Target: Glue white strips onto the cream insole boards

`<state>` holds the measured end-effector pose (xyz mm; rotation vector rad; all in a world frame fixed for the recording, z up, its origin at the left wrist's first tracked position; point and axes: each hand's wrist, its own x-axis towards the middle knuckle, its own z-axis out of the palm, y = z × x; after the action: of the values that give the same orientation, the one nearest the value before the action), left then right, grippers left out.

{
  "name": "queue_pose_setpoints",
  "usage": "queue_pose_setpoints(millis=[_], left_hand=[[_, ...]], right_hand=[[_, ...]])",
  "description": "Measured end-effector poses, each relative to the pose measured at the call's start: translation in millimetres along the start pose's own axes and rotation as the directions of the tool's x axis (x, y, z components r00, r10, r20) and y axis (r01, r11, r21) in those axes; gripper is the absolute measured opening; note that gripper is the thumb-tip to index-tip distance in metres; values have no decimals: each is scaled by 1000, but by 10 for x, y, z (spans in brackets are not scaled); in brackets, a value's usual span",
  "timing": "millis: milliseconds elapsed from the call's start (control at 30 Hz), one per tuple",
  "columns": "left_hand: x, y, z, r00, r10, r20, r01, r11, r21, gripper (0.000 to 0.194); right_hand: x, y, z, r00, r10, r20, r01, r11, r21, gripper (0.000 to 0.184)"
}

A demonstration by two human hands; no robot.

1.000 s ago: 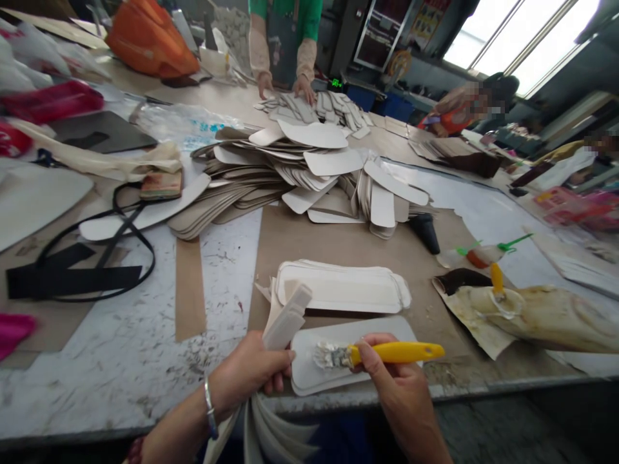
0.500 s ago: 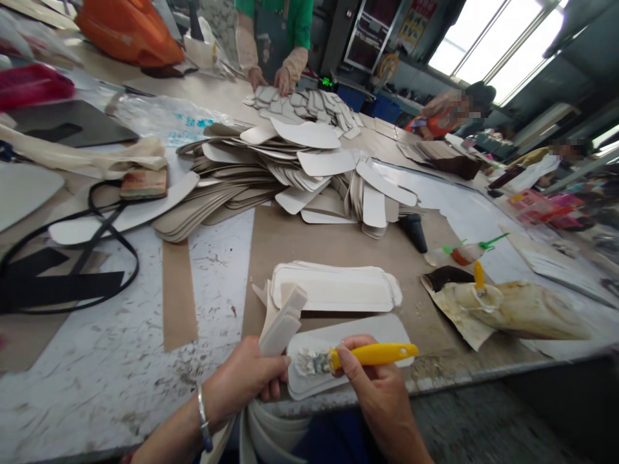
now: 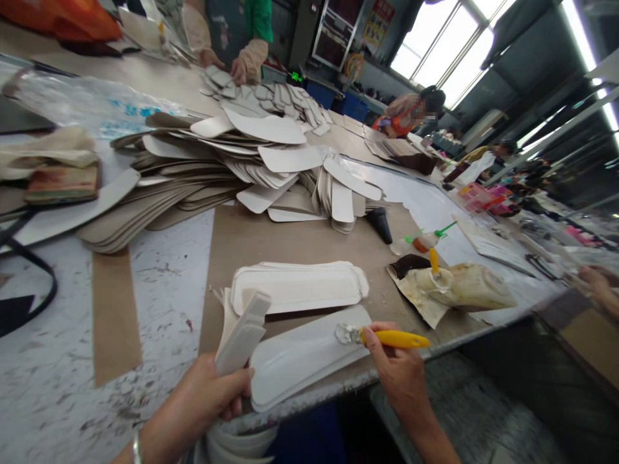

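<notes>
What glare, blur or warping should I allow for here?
Head view: windows and ceiling lights blown out white; deep shadow below the table edge; far right smeared and stretched; yellow brush readable, its coated tip softer.

No words or numbers are showing clearly enough to read. A small green sign is glowing near the top middle, but its marks are looking too tiny. A red and yellow poster is hanging at the top, right of the middle, with blurry print. Blue print is showing on a clear plastic sheet at the upper left, looking too smudgy.
</notes>
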<state>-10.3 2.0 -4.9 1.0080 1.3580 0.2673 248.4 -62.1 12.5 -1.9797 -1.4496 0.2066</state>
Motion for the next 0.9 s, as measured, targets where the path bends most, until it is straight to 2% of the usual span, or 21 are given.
queue_pose_setpoints(millis=[233, 400, 567, 733, 800, 900], left_hand=[[43, -59, 14, 1000, 10, -1, -10, 1000, -9, 24], [-2, 17, 30, 1000, 6, -4, -6, 1000, -17, 24], [-51, 88, 22, 1000, 8, -5, -8, 1000, -29, 24], [-204, 132, -87, 983, 122, -137, -118, 992, 36, 23], [-309, 143, -125, 982, 153, -106, -151, 988, 27, 27], [-442, 146, -120, 991, 133, 25, -128, 980, -151, 28]], right_hand=[[141, 137, -124, 969, -233, -79, 218, 963, -160, 17], [173, 164, -197, 951, -299, -79, 278, 939, -205, 16], [163, 77, -327, 941, -324, -94, 297, 928, -226, 15], [135, -166, -452, 943, -308, -123, 283, 941, -187, 16], [115, -305, -426, 955, -280, -97, 270, 957, -106, 18], [45, -563, -258, 986, -165, 24, 161, 980, 113, 21]])
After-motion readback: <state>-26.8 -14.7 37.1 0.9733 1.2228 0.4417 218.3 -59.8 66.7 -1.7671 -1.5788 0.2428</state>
